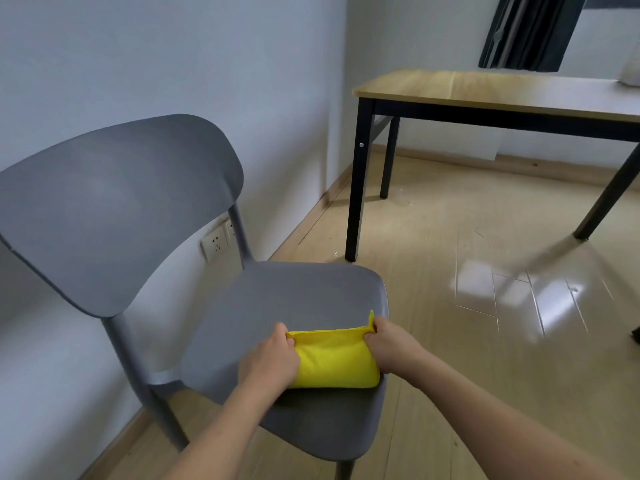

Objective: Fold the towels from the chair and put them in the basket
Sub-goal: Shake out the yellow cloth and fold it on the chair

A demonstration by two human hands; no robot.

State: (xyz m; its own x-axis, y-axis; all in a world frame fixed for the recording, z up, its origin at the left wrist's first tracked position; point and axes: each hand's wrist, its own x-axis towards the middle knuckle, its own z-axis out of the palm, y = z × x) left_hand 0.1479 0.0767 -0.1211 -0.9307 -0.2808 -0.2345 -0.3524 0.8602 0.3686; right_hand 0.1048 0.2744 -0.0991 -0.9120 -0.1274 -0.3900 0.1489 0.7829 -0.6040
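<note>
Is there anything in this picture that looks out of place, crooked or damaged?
Little stands out. The yellow towel lies folded on the chair seat, gripped by the left hand and right hand. One towel corner sticks up by the right hand. No basket is visible.

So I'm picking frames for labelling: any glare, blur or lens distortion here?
Head view: window glare on the glossy floor at right; wide-angle bending of the chair back and table; yellow towel and both hands, left hand, right hand, fairly sharp.
</note>
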